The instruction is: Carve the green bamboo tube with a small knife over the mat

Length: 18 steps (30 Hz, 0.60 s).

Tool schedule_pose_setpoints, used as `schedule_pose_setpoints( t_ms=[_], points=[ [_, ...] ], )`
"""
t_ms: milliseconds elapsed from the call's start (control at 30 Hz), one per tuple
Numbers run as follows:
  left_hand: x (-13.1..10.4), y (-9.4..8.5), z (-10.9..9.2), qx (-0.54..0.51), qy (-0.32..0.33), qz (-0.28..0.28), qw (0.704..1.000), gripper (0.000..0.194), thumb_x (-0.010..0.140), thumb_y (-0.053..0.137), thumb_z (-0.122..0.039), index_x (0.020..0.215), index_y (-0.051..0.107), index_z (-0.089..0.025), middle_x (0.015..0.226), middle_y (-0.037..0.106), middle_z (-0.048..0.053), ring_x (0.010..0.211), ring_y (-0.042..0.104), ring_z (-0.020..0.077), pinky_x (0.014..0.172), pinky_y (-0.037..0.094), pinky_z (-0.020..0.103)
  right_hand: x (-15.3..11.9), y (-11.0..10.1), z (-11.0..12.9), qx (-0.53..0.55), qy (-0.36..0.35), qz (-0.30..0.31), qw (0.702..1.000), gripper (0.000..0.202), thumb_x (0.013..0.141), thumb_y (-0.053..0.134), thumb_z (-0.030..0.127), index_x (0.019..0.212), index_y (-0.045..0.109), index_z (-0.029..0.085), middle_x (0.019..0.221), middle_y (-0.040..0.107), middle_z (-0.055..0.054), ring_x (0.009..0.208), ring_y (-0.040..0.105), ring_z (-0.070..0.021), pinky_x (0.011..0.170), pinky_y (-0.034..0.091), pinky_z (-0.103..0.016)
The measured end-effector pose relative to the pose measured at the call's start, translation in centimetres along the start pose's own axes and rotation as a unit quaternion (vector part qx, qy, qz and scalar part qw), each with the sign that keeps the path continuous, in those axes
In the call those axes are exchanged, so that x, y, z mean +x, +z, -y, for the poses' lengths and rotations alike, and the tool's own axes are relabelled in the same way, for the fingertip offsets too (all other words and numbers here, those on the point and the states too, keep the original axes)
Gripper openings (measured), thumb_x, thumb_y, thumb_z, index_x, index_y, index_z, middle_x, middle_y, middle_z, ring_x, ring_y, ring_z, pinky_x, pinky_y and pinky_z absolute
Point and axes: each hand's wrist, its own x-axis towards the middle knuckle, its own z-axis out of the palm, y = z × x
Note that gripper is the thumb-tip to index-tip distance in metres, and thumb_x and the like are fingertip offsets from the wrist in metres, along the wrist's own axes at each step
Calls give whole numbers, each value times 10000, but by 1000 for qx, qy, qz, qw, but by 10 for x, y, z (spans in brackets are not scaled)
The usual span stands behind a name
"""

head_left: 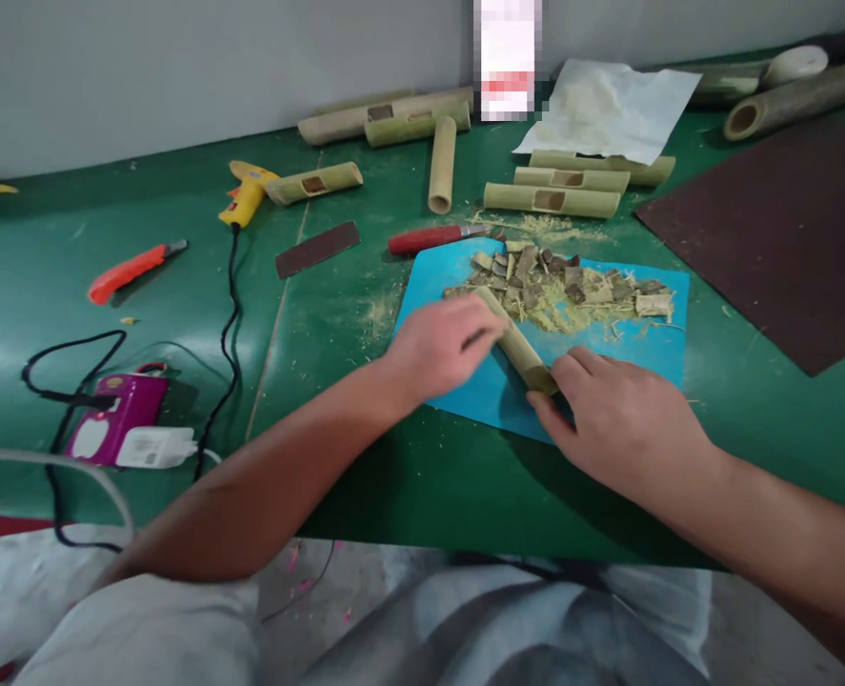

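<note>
Head view, item one: I log a bamboo tube [516, 345] lying on the blue mat [629, 348], long axis running diagonally from far-left to near-right. My left hand [440, 345] curls over its far end; my right hand [618, 419] pinches its near end.

A single head-worn camera looked forward and down from just above the green table [408, 486], close in. The near edge sat at 6 o'clock, the grey wall [143, 67] at 12, and the blue mat [465, 391] lay near centre.
</note>
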Motion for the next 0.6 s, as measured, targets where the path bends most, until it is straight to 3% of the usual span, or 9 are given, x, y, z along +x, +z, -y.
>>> schedule_pose_setpoints(
  t_ms=[67, 233, 333, 500, 600],
  points=[
    [0, -1, 2, 16, -35, -34, 999, 195, 993, 532, -242, 913, 690, -161, 877, 717, 60, 836, 676, 174, 737, 531, 284, 1, 0, 1, -5, 3, 0, 1000, 239, 930, 505, 329, 783, 604, 169, 728, 601, -56, 573, 491, -158, 526, 209, -298],
    [-1, 0, 1, 0, 37, 17, 999, 239, 1008, 497, -259, 902, 696, -179, 902, 719, 45, 807, 672, 168, 677, 518, 269, 2, -2, 1, -8, 1, 10, 1000, 242, 937, 500, 321, 781, 608, 171, 732, 606, -58, 578, 500, -160, 525, 215, -302],
    [0, -1, 3, 24, -28, -40, 998, 203, 994, 527, -249, 927, 693, -155, 878, 710, 61, 810, 666, 175, 705, 522, 282, 1, -1, 1, -2, 2, 2, 1000, 255, 943, 485, 334, 785, 605, 174, 728, 599, -55, 573, 491, -156, 523, 216, -298],
    [-1, -1, 2, 1, 21, 43, 999, 245, 1015, 485, -270, 936, 696, -173, 932, 725, 72, 840, 667, 171, 727, 528, 277, 1, 1, 0, 0, -6, -2, 1000, 260, 945, 470, 323, 778, 600, 173, 728, 599, -57, 567, 484, -154, 530, 219, -298],
    [-1, 1, 2, 23, -27, -35, 999, 217, 1002, 512, -256, 899, 680, -165, 890, 708, 67, 823, 654, 171, 739, 526, 286, 1, 1, 0, -4, -2, 0, 1000, 258, 943, 491, 338, 787, 607, 169, 737, 604, -59, 573, 494, -157, 528, 221, -298]
  ],
)
